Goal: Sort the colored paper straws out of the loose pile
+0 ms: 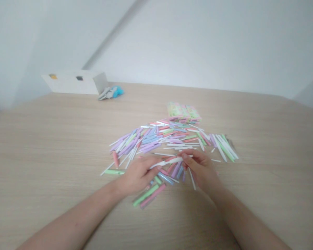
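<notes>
My left hand (142,173) is closed, pinching one end of a slim white pen (173,160) between thumb and fingers. The other end sits in my closed right hand (198,165), so the pen lies almost level between the two. A bit of pink shows near its middle, and blur hides whether it is one piece or two joined parts. Below my right hand a thin white stick (192,178) points down; whether the hand holds it I cannot tell. Around both hands spreads a heap of pen parts (150,139) in white, purple, blue, pink and green.
Behind the heap stand stacked small packs (184,111) in green and pink. A white box (73,83) is at the back left, with crumpled grey and blue gloves (111,92) beside it. Green and pink tubes (146,196) lie nearest me on the wooden table (54,149).
</notes>
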`<state>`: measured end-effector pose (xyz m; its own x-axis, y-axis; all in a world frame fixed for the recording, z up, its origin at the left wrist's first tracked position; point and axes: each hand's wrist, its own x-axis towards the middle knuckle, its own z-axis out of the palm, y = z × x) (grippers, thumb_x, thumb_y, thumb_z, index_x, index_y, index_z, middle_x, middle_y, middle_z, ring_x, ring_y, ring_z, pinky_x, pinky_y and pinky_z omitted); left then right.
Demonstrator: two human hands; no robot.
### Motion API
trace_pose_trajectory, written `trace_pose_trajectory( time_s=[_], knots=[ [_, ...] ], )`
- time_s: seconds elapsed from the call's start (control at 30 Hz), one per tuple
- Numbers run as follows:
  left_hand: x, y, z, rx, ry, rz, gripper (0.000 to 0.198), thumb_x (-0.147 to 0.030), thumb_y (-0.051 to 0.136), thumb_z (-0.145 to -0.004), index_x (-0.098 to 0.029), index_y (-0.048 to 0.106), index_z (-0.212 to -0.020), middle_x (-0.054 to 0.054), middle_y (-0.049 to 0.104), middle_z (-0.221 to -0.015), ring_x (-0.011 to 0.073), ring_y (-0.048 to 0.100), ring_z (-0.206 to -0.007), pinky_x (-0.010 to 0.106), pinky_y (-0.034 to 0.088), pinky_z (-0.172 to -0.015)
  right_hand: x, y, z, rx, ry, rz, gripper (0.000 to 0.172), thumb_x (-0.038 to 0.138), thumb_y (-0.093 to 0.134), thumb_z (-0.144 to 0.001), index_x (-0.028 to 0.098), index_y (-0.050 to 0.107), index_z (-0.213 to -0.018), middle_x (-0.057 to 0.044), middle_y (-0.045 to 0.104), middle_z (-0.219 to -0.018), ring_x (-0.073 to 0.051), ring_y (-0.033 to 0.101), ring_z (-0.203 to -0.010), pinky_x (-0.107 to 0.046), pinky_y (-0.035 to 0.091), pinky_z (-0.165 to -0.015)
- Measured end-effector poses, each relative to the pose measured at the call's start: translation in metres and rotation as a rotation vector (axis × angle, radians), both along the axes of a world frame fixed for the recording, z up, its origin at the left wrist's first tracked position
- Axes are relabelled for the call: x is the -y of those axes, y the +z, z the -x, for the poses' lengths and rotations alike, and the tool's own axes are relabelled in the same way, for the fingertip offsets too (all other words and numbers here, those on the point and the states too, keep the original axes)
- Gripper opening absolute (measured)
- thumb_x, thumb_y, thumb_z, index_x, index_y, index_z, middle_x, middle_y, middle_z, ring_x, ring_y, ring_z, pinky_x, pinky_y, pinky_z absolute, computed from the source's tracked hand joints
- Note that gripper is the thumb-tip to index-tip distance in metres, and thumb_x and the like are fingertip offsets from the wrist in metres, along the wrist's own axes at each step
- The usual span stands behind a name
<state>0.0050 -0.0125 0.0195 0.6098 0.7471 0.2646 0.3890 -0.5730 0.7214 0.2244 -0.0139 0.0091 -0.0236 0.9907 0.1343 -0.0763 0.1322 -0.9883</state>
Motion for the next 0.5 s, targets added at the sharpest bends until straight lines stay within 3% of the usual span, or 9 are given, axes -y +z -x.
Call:
trace_pose_trajectory(
  time_s=[0.2, 0.5],
  knots=[
    [-0.004, -0.001, 0.002, -0.007, -0.044, -0.060, 0.029, -0.025, 0.038, -0.095, -0.022, 0.063, -0.110, 0.005, 0.064, -0.110, 0.0181, 0.058, -0.101, 0.031, 0.043, -0.090, 0.001, 0.015, -0.004, 0.249, 0.019, 0.003, 0.018, 0.032, 0.072, -0.068, 0.017, 0.069, -0.077, 0.003, 0.056, -0.054, -0.008, 0.044, -0.047, -0.021, 0.033, -0.045],
    [-0.004, -0.003, 0.003, -0.043, -0.046, -0.115, 0.028, -0.023, 0.038, -0.095, -0.022, 0.061, -0.110, 0.005, 0.065, -0.108, 0.0180, 0.057, -0.100, 0.030, 0.042, -0.088, 0.000, 0.002, -0.002, 0.318, 0.088, 0.022, 0.023, 0.039, 0.067, -0.074, 0.018, 0.070, -0.082, -0.001, 0.064, -0.060, -0.011, 0.050, -0.051, -0.022, 0.036, -0.045]
  ],
)
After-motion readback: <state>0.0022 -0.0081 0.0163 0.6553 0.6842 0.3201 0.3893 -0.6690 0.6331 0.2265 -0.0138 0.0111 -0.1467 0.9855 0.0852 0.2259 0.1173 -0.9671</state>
